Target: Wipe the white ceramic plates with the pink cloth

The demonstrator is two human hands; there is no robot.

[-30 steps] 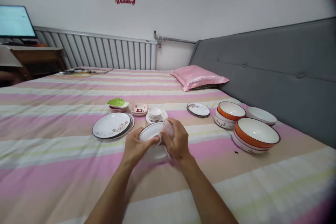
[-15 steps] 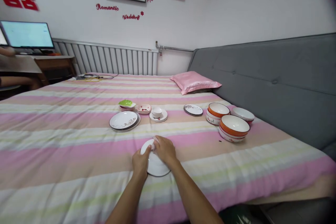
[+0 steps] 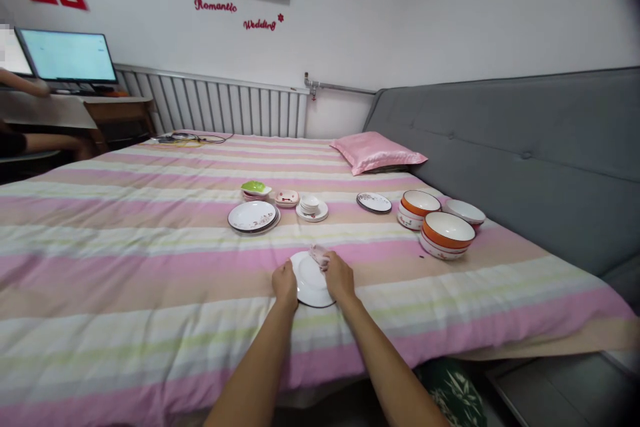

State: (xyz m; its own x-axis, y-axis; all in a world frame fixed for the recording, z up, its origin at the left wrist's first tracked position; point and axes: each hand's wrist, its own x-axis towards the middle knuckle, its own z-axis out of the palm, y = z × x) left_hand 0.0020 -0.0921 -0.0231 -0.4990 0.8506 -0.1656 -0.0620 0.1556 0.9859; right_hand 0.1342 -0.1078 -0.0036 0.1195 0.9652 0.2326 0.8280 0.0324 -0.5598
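Head camera: you grip a white plate point(image 3: 309, 282) at the near side of a striped bedspread point(image 3: 150, 267), the fingers of your left hand point(image 3: 285, 282) curled around its left rim, seemingly to steady it. Your right hand point(image 3: 341, 277) has its fingers bunched around a pale pink cloth point(image 3: 319, 255) at the far rim, the folds probably easing the pinch. Farther off, stacked plates point(image 3: 251, 216) and orange bowls point(image 3: 449, 230) set atop white ones appear grouped to save space.
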